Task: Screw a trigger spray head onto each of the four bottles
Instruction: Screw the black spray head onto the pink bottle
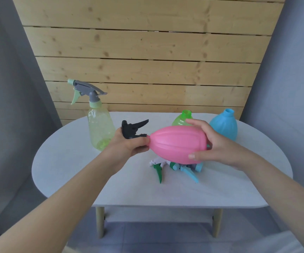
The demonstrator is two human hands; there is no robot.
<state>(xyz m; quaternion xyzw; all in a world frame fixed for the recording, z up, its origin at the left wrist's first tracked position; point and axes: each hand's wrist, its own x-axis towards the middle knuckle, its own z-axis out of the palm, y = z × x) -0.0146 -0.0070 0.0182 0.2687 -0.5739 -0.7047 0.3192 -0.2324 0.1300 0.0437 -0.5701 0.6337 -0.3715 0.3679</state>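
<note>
A pink bottle [176, 143] lies sideways in the air above the white table [74, 161], neck pointing left. My right hand [211, 143] grips its base end. My left hand [129, 143] holds a black trigger spray head [132, 129] against the bottle's neck. A pale yellow-green bottle [100, 130] stands at the left with a grey and mint spray head [85, 91] fitted on it. A bright green bottle [181, 120] and a blue bottle [225, 125], both with bare necks, stand behind my right hand. Under the pink bottle lie a green and white spray head [157, 168] and a light blue one [188, 169].
A wall of light wooden planks [147, 61] rises behind the table, with grey walls on both sides. The table stands on pale wooden legs [100, 221] over a grey tiled floor.
</note>
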